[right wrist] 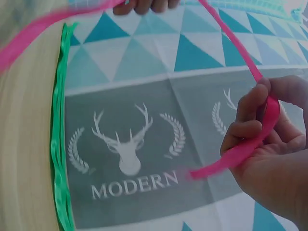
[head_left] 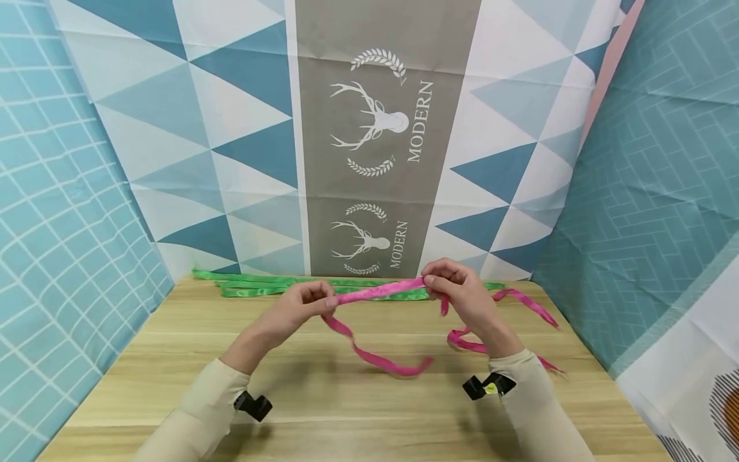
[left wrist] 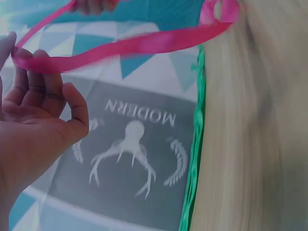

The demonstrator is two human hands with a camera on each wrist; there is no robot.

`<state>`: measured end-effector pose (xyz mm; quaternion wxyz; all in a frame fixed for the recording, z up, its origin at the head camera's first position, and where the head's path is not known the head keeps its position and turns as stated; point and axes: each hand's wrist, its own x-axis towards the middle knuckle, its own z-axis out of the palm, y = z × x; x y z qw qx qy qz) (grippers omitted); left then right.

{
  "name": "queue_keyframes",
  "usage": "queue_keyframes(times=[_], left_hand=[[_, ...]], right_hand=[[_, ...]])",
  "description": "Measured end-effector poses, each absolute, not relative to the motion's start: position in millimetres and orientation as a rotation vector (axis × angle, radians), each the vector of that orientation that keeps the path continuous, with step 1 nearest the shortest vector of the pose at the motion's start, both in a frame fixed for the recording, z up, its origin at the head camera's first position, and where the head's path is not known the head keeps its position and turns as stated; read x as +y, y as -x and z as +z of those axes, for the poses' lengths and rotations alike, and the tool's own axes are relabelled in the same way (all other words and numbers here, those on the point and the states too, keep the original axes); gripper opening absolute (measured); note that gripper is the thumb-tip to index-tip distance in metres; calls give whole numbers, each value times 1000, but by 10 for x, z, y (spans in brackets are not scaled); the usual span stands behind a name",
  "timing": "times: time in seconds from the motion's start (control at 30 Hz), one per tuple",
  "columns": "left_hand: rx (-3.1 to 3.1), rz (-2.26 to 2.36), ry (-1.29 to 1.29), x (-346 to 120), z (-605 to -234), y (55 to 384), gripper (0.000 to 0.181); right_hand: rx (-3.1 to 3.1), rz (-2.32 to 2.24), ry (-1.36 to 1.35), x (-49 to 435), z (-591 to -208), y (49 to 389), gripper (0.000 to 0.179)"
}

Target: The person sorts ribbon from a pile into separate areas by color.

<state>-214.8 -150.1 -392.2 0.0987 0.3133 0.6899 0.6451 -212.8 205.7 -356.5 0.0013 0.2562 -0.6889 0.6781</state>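
Head view: a pink ribbon [head_left: 378, 293] was stretched between both hands above the wooden table [head_left: 323, 410], its span fairly straight and rising slightly toward the right. The left hand [head_left: 297, 309] pinched it between thumb and fingers; from there a long tail drooped rightward in a wavy curve, its tip blurred. Could not tell whether that tip touched the tabletop. The right hand [head_left: 462, 292] pinched the other end of the span, with a short tail hanging below the fingers.

Right wrist view: this short tail ran across the curled fingers, loose end blurred. Left wrist view: ribbon passed at the fingertips, the longer tail trailing off to one side.

Green ribbons [head_left: 248, 285] lay along the far edge of the table, behind the held span, next to the patterned backdrop [head_left: 375, 38]. More pink strips [head_left: 528, 303] lay at the table's right side, partly hidden by the right forearm; number of pieces could not be determined. Both sleeves were pale, each with a black wrist camera [head_left: 254, 405].
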Motion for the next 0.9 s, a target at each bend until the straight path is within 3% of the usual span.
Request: queue_keyframes(times=[0.33,0.9], left_hand=[[1815,2121,-1043,-2230,-3906,2372,17],[2271,2058,-427,-3314,-4452,2747,26]], right_hand=[[-2215,1950,-600,2288,-3641,2308,28],[-2410,1808,-280,2642,-4280,2764,35]])
